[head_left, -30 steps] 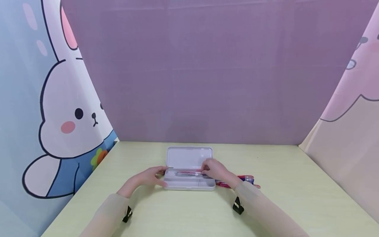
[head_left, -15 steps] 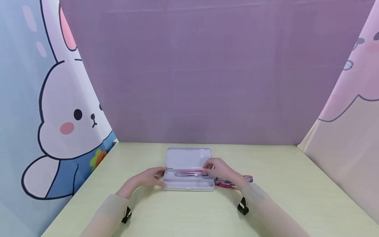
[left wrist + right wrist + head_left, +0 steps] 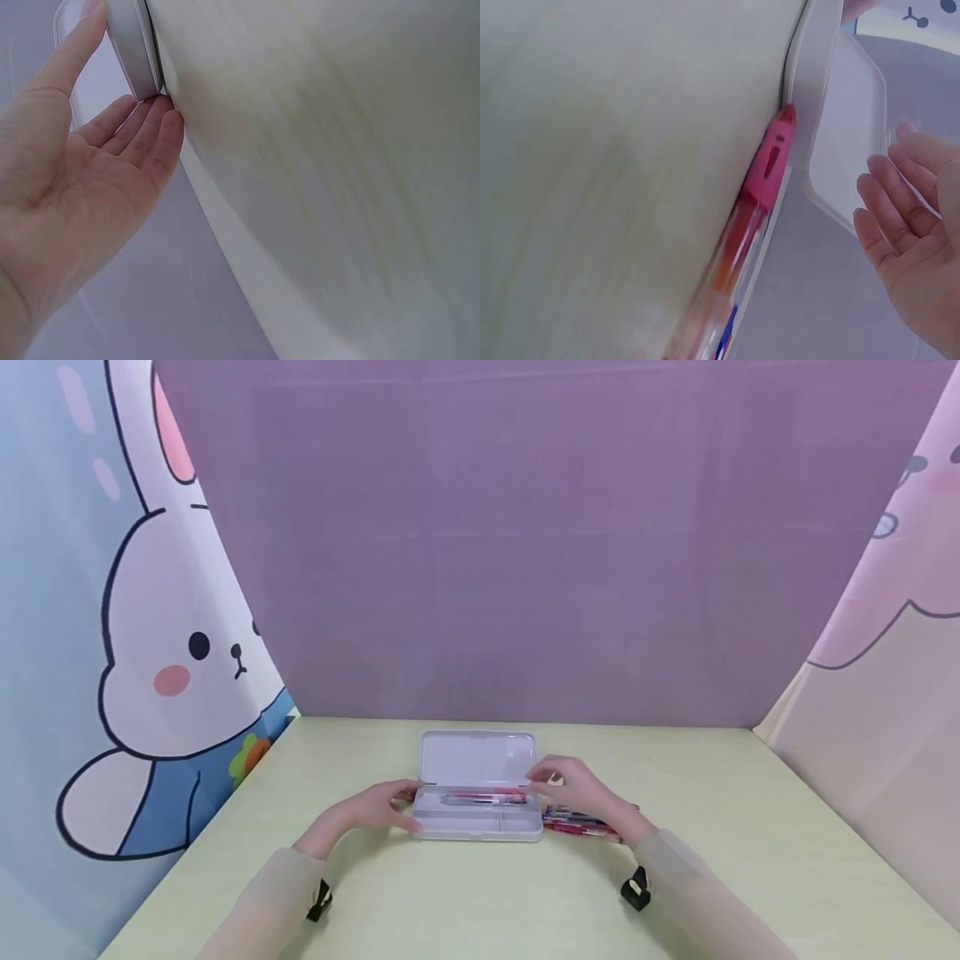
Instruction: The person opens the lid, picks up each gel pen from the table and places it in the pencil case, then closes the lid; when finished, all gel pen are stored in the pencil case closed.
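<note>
An open white pencil case [image 3: 457,825] lies on the table with its lid [image 3: 477,758] folded back. My left hand [image 3: 371,807] holds the case's left end, thumb at the front corner and fingers at the back; the left wrist view shows these fingertips against the case's wall [image 3: 129,49]. Several pens [image 3: 486,797] lie lengthwise in the rear compartment. Over the case's right end hovers my right hand [image 3: 573,783], holding nothing; in the right wrist view its fingers [image 3: 889,199] are loosely bent, apart from the case.
Just right of the case, several more pens [image 3: 581,828] lie in a bunch, partly under my right forearm. One with a pink grip [image 3: 769,169] points at the case's end. The case's front compartments hold nothing visible. A purple cloth [image 3: 480,543] hangs behind the table.
My right hand has let go of the pens in the rear compartment and drawn back to the right, uncovering their pink ends. My left hand has stayed on the case.
</note>
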A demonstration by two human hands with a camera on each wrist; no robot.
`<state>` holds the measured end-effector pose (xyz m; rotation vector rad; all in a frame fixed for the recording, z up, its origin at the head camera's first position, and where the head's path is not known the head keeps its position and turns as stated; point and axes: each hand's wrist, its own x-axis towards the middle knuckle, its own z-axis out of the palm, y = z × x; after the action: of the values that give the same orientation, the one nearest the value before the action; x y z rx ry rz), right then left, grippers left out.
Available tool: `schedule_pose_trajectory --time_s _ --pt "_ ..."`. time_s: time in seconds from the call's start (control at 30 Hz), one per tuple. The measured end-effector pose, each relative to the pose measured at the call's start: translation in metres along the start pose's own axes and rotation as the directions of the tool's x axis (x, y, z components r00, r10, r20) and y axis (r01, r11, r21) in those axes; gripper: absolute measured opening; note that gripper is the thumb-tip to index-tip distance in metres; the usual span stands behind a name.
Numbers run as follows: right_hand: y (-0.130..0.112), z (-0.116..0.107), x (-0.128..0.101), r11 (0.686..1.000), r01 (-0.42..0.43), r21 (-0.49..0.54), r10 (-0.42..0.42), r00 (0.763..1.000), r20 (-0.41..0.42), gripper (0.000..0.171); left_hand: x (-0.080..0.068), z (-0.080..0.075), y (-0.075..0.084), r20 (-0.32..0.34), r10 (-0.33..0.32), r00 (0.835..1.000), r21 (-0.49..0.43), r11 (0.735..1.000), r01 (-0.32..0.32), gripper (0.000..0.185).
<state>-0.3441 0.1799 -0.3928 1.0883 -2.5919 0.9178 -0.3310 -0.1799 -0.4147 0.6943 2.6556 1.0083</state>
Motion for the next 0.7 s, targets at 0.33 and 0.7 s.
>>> schedule_pose_trajectory --time_s 0.33,0.7 --pt "0.011 -0.019 -0.016 0.998 -0.06 -0.013 0.06 0.997 -0.042 0.019 0.001 0.0 -0.001 0.004 -0.004 1.0 -0.012 1.0 0.004 0.076" --pt "0.023 -0.037 -0.033 0.99 -0.133 -0.05 0.131 0.99 -0.041 0.019 0.001 -0.001 -0.002 0.008 0.008 1.0 -0.02 1.0 -0.008 0.077"
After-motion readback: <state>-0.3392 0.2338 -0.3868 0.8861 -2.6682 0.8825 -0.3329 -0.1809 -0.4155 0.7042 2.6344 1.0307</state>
